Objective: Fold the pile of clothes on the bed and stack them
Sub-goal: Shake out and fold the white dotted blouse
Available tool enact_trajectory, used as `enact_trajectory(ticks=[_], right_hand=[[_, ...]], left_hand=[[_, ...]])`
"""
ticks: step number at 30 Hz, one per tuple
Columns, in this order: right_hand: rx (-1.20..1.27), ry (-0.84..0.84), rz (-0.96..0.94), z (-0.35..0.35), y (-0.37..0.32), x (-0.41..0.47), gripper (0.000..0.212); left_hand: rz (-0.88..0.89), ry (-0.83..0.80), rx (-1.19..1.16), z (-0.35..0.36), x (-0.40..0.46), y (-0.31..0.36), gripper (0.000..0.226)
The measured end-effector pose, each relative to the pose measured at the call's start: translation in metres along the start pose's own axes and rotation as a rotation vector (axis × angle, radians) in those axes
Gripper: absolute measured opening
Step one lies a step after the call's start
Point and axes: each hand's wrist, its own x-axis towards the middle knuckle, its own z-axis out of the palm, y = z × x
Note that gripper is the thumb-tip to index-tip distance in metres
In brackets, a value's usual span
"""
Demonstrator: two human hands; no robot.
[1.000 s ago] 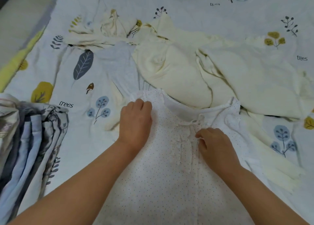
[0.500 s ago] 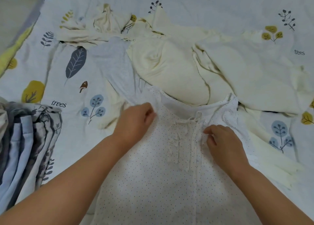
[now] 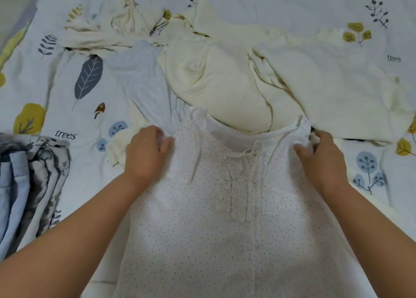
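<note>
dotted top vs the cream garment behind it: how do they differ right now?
The dotted top is white with small dark dots and a tied ruffled front; the cream garment is plain. The dotted top lies spread flat, with the left hand and right hand each keeping a grip on a shoulder; the cream garment lies rumpled and untouched. Both lie unfolded on the bed sheet.

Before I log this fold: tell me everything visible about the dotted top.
The dotted top is thin white fabric with tiny dark dots, a ruffled front placket and a tied drawstring at the neckline. It lies front-up, spread on the bed, its neck overlapping cream clothes. The left hand and right hand grip its shoulders.
</note>
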Motion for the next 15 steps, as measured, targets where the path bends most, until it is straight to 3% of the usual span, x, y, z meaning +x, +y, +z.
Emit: enact_trajectory(ticks=[2,4,5,9,12,15], right_hand=[[-0.001,-0.020,0.032,0.002,-0.001,0.006,0.041],[-0.045,-0.021,-0.003,0.003,0.001,0.013,0.021],[-0.066,0.002,-0.027,0.003,0.002,0.018,0.027],[-0.040,0.187,-0.070,-0.007,-0.004,0.036,0.039],[-0.031,0.267,-0.104,-0.002,-0.011,0.036,0.013],[-0.194,0.393,-0.255,0.015,-0.010,0.012,0.047]], left_hand=[[-0.030,-0.156,-0.151,0.005,0.006,0.015,0.050],[0.000,-0.208,-0.112,0.012,0.012,0.023,0.034],[0.018,-0.167,-0.065,0.013,0.016,0.025,0.026],[-0.061,0.096,-0.052,0.008,0.033,0.031,0.032],[-0.068,0.253,-0.050,0.010,0.028,0.039,0.014],[0.148,0.325,0.037,0.023,0.006,0.042,0.049]])
